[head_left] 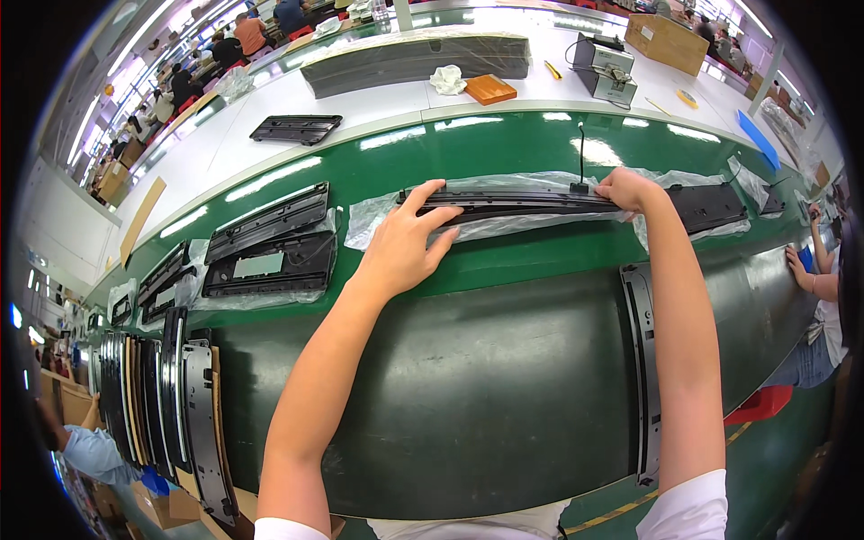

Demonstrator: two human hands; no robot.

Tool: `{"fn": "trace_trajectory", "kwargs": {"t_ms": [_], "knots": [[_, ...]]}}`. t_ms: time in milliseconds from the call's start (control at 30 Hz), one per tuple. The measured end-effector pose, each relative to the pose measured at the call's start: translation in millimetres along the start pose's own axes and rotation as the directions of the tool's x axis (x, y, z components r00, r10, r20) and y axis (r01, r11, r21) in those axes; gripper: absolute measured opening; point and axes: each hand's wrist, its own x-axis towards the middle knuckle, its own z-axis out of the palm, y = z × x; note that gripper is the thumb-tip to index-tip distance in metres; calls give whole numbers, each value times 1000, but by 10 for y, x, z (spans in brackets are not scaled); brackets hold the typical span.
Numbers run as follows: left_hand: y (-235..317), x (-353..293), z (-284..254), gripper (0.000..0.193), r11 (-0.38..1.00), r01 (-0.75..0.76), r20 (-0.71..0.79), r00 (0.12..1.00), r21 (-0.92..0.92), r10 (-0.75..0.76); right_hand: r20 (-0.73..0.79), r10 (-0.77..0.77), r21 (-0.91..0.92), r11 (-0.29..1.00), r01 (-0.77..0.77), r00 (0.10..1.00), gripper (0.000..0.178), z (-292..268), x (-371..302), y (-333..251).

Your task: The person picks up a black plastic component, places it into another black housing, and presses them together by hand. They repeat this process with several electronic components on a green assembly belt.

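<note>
One long black bar between left hand and right hand, atop crinkled clear film on a smooth green surface. Long axis left to right, from hand to hand; both about equally near. At the bar's left end, fingers spread; at the bar's right end, fingers drawn together, impossible to tell whether pinching bar or thin black cable. Narrow, ridged, plastic-looking.
</note>
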Motion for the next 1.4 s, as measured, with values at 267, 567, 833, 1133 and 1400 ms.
{"fn": "trace_trajectory", "kwargs": {"t_ms": [267,567,833,1133,1400], "knots": [[176,120,-35,35,988,113,169,977,109,-131,-56,-1,53,999,4,998,26,31,113,153],[257,183,-20,40,982,134,217,963,134,-161,-35,30,17,999,-30,999,27,-51,120,207],[231,199,25,39,996,75,180,980,45,-82,-10,39,-4,999,-39,999,30,-115,104,278],[91,181,79,30,998,-40,35,998,-51,42,-1,55,0,998,-55,998,31,-170,88,335],[155,124,201,44,999,-38,-115,993,-30,35,-15,2,12,1000,-2,1000,30,-166,23,384]]}}
